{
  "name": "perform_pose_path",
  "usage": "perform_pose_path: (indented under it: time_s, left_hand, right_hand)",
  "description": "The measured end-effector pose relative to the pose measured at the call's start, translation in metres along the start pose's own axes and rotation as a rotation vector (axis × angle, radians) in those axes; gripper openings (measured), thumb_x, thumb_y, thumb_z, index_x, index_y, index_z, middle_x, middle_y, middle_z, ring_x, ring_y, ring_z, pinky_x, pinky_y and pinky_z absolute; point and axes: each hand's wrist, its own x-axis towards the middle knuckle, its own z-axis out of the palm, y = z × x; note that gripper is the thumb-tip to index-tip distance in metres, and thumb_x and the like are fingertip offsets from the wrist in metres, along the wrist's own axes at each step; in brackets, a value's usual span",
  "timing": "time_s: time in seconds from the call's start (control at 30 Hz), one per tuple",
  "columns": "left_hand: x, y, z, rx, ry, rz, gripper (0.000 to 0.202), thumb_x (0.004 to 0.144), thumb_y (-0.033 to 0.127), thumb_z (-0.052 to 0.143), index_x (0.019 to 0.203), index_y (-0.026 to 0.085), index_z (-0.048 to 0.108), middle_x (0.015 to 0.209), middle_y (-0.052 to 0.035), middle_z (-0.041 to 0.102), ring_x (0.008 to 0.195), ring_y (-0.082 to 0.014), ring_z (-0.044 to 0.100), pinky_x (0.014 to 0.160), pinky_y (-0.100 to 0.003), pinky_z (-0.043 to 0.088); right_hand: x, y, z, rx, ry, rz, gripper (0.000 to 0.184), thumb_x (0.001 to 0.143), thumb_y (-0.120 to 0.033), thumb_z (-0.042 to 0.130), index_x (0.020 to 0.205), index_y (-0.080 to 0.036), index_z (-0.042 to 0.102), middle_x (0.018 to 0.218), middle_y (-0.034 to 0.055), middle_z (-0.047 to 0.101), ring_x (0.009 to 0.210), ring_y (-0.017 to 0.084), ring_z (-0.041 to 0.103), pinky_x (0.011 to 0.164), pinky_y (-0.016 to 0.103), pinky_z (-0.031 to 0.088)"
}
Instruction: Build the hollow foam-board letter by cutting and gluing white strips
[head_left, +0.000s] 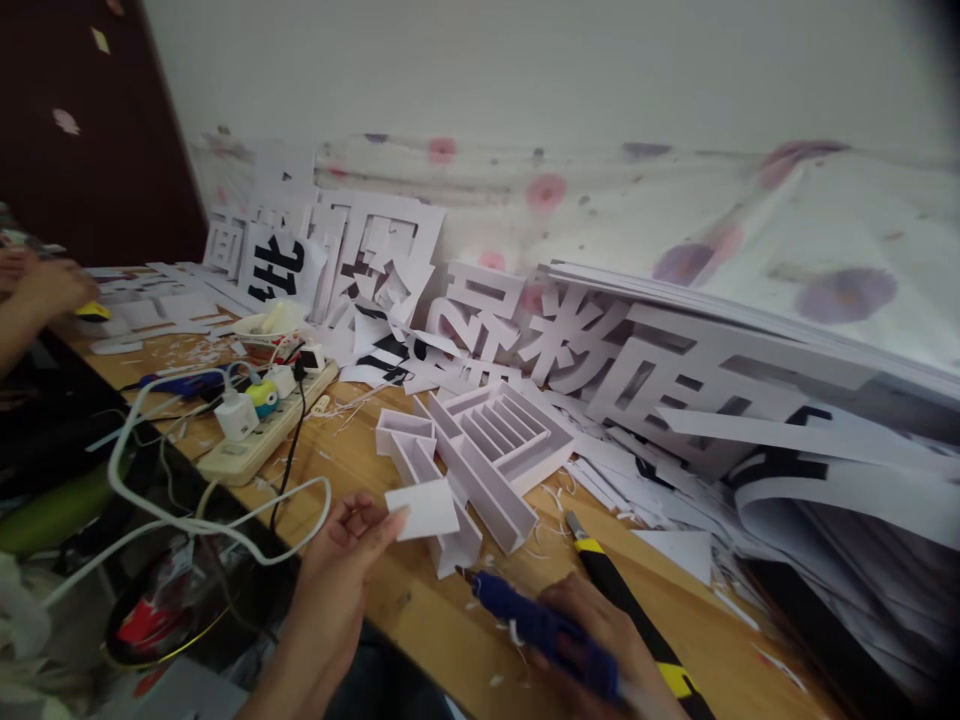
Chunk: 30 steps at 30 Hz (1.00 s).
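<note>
My left hand [341, 560] pinches a small white foam-board piece [424, 508] between thumb and fingers, holding it just left of a white three-dimensional foam-board character [480, 450] that lies on the wooden table [420, 610]. My right hand [600, 640] is wrapped round a blue glue gun [532, 625], its nozzle pointing up-left toward the base of the character. A black and yellow utility knife [611, 580] lies on the table right beside my right hand.
Stacks of cut-out white characters [622, 350] lean against the wall behind. A power strip [262, 430] with plugs and white cables sits at left, near a bowl [270, 325]. Another person's hands [41, 290] work at far left. Paper scraps litter the table.
</note>
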Motion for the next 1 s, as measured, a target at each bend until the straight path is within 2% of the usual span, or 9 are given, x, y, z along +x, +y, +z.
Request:
perform_pose_path:
  time_s: [0.07,0.17,0.37,0.73,1.0]
  left_hand:
    - [0.008,-0.003,0.000,-0.031,0.009,0.035,0.054,0.031,0.026,0.092,0.071,0.017,0.058,0.061,0.0072,0.066,0.060,-0.0065,0.062,0.061,-0.015,0.049]
    - [0.018,-0.007,-0.001,-0.053,0.006,0.058,0.051,0.033,0.023,0.091,0.072,0.017,0.058,0.063,0.0074,0.066,0.063,-0.0068,0.063,0.063,-0.015,0.049]
    - [0.021,-0.014,-0.011,-0.070,0.003,0.074,0.046,0.038,0.023,0.090,0.072,0.018,0.059,0.063,0.0078,0.066,0.064,-0.0070,0.062,0.066,-0.016,0.048]
    - [0.019,-0.010,-0.011,-0.054,0.058,0.061,0.047,0.033,0.023,0.091,0.067,0.017,0.058,0.059,0.0090,0.065,0.060,-0.0061,0.060,0.063,-0.016,0.046]
    - [0.019,-0.010,-0.016,-0.074,0.058,0.075,0.042,0.039,0.017,0.089,0.069,0.018,0.059,0.063,0.0084,0.064,0.064,-0.0069,0.059,0.064,-0.016,0.047]
  right_hand:
    - [0.007,-0.001,0.005,-0.102,-0.045,-0.189,0.018,0.081,-0.027,0.053,0.097,-0.024,0.060,0.087,0.0073,0.067,0.078,0.023,0.062,0.067,0.033,0.051]
    - [0.012,0.003,0.012,-0.207,-0.085,-0.275,0.015,0.081,-0.026,0.050,0.094,-0.022,0.057,0.084,0.0074,0.064,0.074,0.022,0.060,0.062,0.032,0.049]
    - [0.008,0.010,0.020,-0.353,-0.111,-0.317,0.012,0.079,-0.022,0.047,0.090,-0.020,0.052,0.077,0.0067,0.062,0.069,0.021,0.057,0.057,0.031,0.044]
    - [0.010,0.012,0.022,-0.356,-0.061,-0.346,0.012,0.077,-0.019,0.049,0.089,-0.021,0.051,0.074,0.0043,0.060,0.066,0.020,0.056,0.057,0.029,0.044]
    - [0.008,0.010,0.020,-0.362,-0.099,-0.262,0.010,0.075,-0.019,0.050,0.085,-0.020,0.053,0.073,0.0056,0.061,0.067,0.021,0.055,0.057,0.031,0.043]
